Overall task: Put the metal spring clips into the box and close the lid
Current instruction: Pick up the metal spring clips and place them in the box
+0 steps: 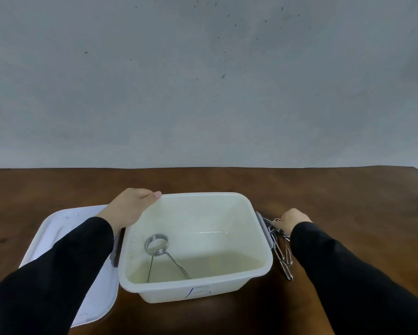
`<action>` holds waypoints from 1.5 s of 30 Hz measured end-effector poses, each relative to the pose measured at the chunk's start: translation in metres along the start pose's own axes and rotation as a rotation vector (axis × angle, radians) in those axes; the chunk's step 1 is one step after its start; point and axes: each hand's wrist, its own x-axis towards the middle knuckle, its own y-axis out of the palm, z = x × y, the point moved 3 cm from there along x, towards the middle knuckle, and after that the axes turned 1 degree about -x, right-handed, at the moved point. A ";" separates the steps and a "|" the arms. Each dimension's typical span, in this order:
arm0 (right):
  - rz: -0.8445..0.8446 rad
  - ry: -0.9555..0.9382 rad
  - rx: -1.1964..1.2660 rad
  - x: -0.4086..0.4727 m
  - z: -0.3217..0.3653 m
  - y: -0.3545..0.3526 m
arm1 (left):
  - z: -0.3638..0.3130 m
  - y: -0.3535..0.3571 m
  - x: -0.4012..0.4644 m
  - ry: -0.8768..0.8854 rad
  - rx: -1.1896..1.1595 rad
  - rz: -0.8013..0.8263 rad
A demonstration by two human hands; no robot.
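Observation:
An open white plastic box (261, 240) stands on the wooden table in front of me. One metal spring clip (158, 247) with a coiled ring lies inside it at the left. My left hand (130, 206) grips the box's far left rim, thumb over the edge. More spring clips (284, 255) lie in a pile on the table just right of the box. My right hand (291, 217) rests on the far end of that pile with fingers curled onto a clip. The white lid (55, 228) lies flat on the table left of the box, partly under my left sleeve.
The brown wooden table (348, 197) runs back to a plain grey wall. Grey latches sit on the box's left and right sides (263, 226). The table's right corner shows at the far right.

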 end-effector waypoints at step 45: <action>0.019 -0.785 -0.247 -0.198 0.252 0.074 | 0.010 -0.007 -0.010 0.024 -0.168 0.073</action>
